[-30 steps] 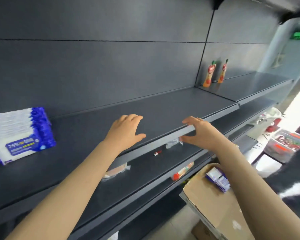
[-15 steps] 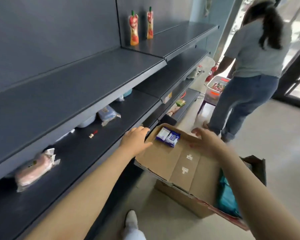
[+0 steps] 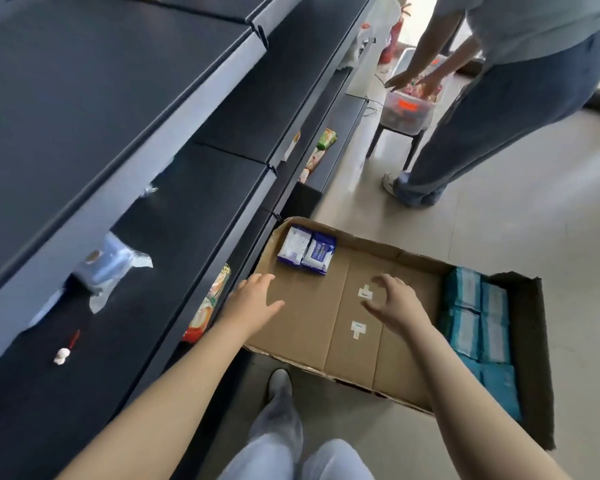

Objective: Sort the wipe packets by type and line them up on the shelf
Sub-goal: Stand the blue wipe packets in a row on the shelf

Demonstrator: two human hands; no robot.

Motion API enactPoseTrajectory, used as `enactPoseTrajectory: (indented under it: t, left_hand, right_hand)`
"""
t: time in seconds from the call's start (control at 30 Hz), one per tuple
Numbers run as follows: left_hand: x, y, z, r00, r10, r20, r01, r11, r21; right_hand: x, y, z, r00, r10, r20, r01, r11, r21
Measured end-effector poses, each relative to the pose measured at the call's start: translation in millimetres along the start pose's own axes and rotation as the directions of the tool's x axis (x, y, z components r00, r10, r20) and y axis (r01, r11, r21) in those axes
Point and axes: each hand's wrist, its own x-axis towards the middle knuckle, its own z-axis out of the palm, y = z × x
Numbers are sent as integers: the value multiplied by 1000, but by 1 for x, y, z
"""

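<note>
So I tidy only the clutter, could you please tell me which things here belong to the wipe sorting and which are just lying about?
For the job: blue-and-white wipe packets, teal packets (probably wipes too), cardboard box, shelf.
Lying about: wrapped roll, orange snack bag, green packet, small white-and-red item.

Blue-white packets (image 3: 306, 249) (side by side), teal packets (image 3: 478, 323)

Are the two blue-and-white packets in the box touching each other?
Touching. The head view shows the packets side by side, with no box floor between them.
</note>
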Motion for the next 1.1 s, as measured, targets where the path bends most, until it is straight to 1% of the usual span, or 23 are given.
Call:
enactPoseTrajectory:
  t: [0.1, 0.2, 0.37, 0.57, 0.67, 0.77, 0.83, 0.97, 1.1]
  left_hand:
    - [52, -11, 22, 998, -40, 41, 40, 999, -10]
    - [107, -22, 49, 993, -87, 77, 93, 992, -81]
    - [194, -39, 101, 983, -178, 47, 184, 961, -204]
    - [283, -56, 154, 972, -233, 30, 232, 927, -293]
    - [317, -59, 171, 965, -255, 55, 256, 888, -382]
    - [342, -58, 185, 945, -324, 54, 306, 807, -505]
    - [349, -56, 190, 930, -368, 6, 310, 774, -553]
    - [353, -55, 192, 890, -449, -84, 333, 764, -553]
    - [350, -56, 194, 891, -444, -98, 324, 771, -548]
  right_hand:
    - [52, 7, 29, 998, 43, 44, -45, 999, 27]
    - [105, 20, 61, 993, 93, 76, -100, 991, 88]
    - [192, 44, 120, 988, 135, 79, -146, 976, 163]
    - [279, 57, 185, 985, 118, 124, -140, 973, 184]
    - [302, 52, 204, 987, 117, 112, -144, 951, 274]
    - [322, 49, 218, 981, 155, 115, -189, 892, 410]
    - [330, 47, 224, 970, 211, 123, -244, 832, 498]
    - [342, 47, 231, 937, 330, 117, -330, 721, 609]
    - [349, 45, 237, 905, 401, 143, -384, 626, 678]
